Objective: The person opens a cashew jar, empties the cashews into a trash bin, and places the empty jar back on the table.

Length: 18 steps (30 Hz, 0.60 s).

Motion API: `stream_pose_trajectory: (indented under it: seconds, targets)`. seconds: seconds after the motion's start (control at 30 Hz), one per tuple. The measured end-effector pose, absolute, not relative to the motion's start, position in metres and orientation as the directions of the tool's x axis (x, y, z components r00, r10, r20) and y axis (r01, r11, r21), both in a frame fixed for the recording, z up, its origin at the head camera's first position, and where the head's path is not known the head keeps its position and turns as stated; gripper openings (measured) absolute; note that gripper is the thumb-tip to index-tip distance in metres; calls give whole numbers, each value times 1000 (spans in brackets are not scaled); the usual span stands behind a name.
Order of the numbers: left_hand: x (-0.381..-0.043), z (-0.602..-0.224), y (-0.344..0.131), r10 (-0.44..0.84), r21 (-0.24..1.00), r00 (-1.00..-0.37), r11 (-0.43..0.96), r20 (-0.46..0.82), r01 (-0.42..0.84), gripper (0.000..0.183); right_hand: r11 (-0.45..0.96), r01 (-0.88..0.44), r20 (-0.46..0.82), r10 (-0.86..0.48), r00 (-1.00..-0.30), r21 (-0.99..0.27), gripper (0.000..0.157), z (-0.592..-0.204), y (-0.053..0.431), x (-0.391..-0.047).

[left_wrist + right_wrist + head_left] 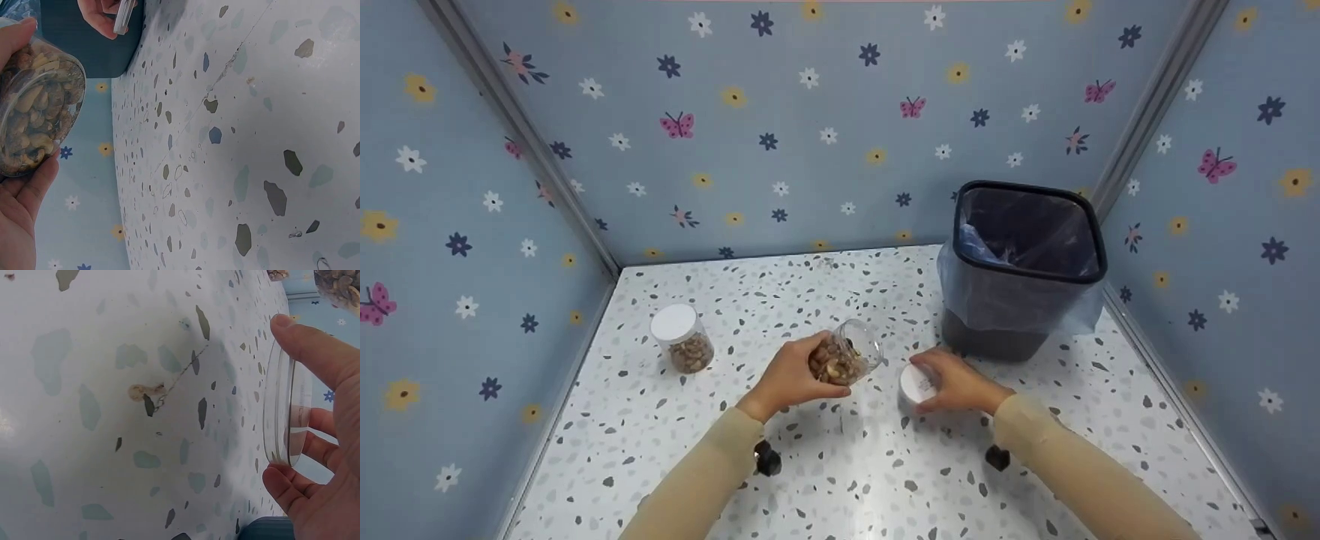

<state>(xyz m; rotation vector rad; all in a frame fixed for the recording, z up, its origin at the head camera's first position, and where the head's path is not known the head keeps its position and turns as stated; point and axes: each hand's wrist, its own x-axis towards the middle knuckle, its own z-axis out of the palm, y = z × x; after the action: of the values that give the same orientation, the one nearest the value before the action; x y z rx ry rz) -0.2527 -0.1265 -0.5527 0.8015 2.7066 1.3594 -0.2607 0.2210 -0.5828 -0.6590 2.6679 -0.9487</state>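
My left hand (791,375) grips a clear jar (864,346) partly filled with mixed brown nuts (834,364). The jar is tilted, its uncovered end to the right. In the left wrist view the nuts (36,107) show through the jar's base. My right hand (956,382) holds a round lid (917,384) by its edge, thumb on one side and fingers on the other, apart from the jar. The lid (279,405) is white from above and looks glassy and pale in the right wrist view. Further left stands a second jar (690,352) of nuts, upright with a white lid on.
A dark bin (997,341) with a black rim and a bluish plastic liner (1020,304) stands at the back right, just beyond my right hand. Flowered panels (810,150) enclose the speckled white table (780,292) at the back and both sides.
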Motion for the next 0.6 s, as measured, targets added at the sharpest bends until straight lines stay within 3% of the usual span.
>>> stream_pose_trajectory:
  seconds: [0.6]
  targets:
    - [-252,-553,-128,445,745,-870,503,213,439,88,722,-262,-147,-450,-881,-640,94,-595,220,-258]
